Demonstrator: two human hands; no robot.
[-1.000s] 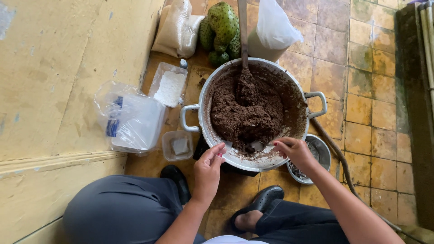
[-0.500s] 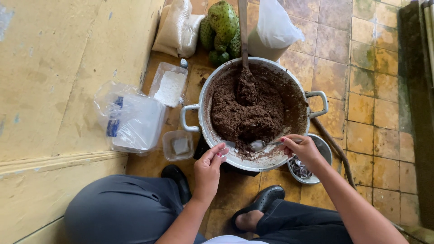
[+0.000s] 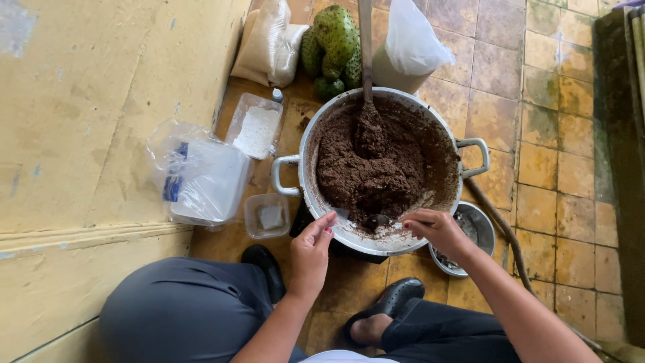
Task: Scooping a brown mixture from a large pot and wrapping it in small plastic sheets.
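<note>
Right hand [image 3: 438, 232] over the pot's [image 3: 306, 144] near rim, fingers pinched on a spoon [image 3: 379, 220] whose handle runs sideways, bowl dipped leftward in brown mash [image 3: 376, 171]; left hand [image 3: 310, 254] nearer, half-curled, empty, fingertips touching that rim.

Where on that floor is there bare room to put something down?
Bare tiles lie right of the big metal pot, beyond its right handle. The strip between pot and yellow wall is crowded with clear plastic containers and bags.

A tiled floor [image 3: 557, 154] carries the metal pot [image 3: 376, 238] at centre, green fruits [image 3: 336, 40] above, plastic containers [image 3: 255, 131] left.
</note>
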